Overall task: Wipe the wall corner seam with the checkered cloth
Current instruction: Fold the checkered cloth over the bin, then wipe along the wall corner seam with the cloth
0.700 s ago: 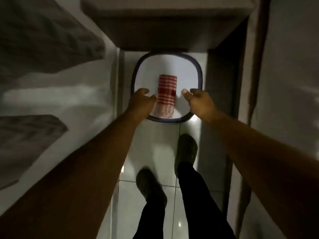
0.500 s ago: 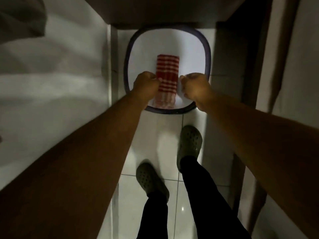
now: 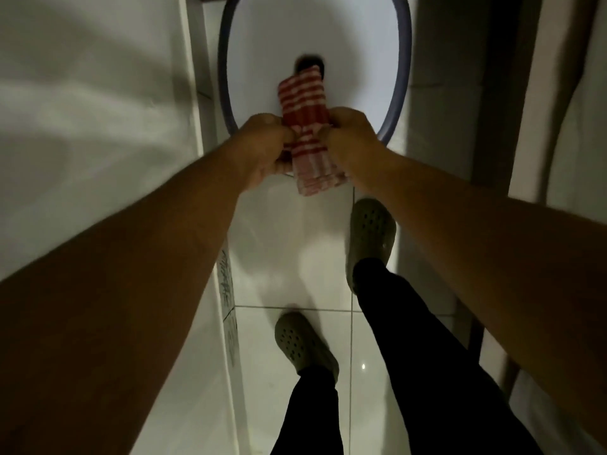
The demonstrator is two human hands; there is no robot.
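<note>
1. Above the near rim of the white basin (image 3: 404, 44), at 12 o'clock from the feet, the red-and-white checkered cloth (image 3: 305, 103) hangs folded.
2. Left hand (image 3: 262, 149) grips its 9 o'clock edge, fingers curled tight on the fabric.
3. Right hand (image 3: 348, 133) pinches its 3 o'clock edge likewise.
4. Green clogs (image 3: 371, 231) stand on the pale tiled floor (image 3: 289, 244), at 6 o'clock from the cloth.
5. White wall (image 3: 98, 110) runs along 9 o'clock.

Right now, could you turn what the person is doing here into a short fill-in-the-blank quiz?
1. The left hand and right hand both grip the red-and-white ____ cloth.
2. The cloth is held above a white basin with a ____ rim.
3. On the tiled floor, both feet wear ____ clogs.

Missing words: checkered; blue; green
</note>
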